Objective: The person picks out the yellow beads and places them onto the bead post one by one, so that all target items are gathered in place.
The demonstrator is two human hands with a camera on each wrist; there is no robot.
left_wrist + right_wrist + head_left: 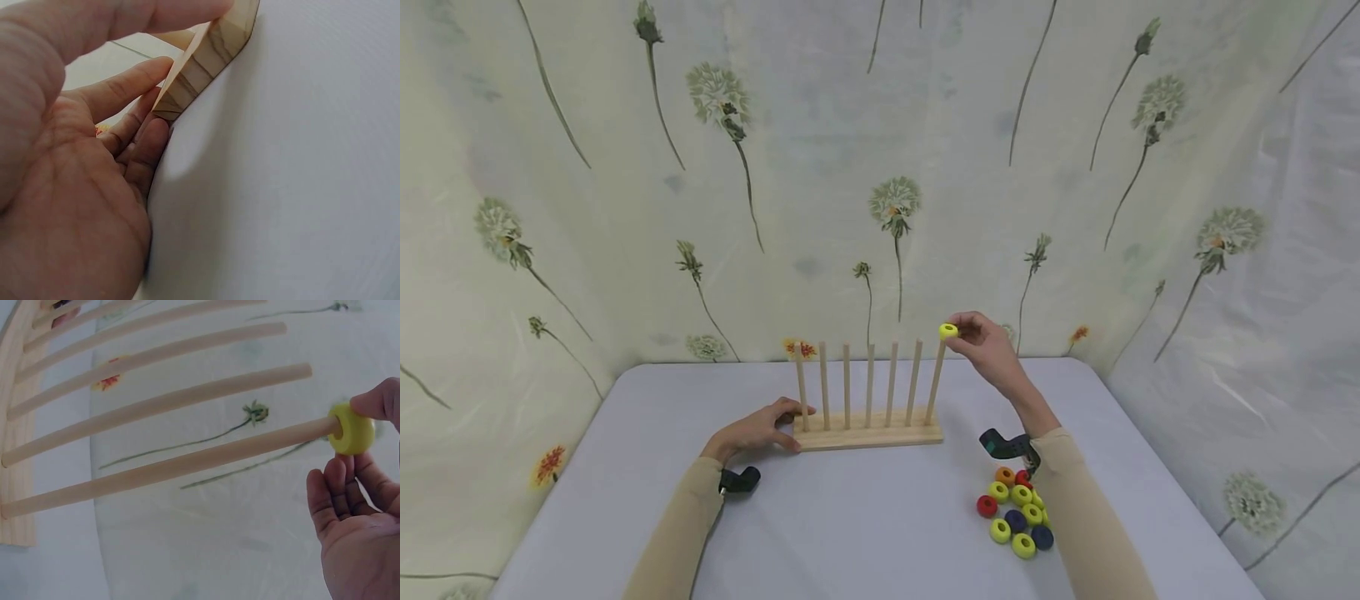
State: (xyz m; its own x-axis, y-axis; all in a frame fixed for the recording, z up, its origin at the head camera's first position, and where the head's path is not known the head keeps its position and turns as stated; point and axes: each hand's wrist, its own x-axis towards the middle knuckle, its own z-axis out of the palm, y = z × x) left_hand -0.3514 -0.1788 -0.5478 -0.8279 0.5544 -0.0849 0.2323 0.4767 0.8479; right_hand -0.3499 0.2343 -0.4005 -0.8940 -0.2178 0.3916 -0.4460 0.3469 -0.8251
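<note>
A wooden peg rack [872,437] with a row of several upright dowels stands on the table, its dowels bare along their visible length. My left hand [756,432] grips the left end of its base, thumb at the front and fingers behind; the left wrist view shows the base's end [199,72] between them. At the rack's right end, my right hand [988,348] pinches a yellow ring bead [948,331] between thumb and fingers. In the right wrist view the bead [355,430] sits at the tip of the rightmost dowel [187,462], the tip at its hole.
Loose yellow, red, orange and dark blue beads [1023,546] lie in a group on the white table [865,525], partly behind the right forearm. A flower-print curtain [820,183] rises behind the table's back edge and along both sides.
</note>
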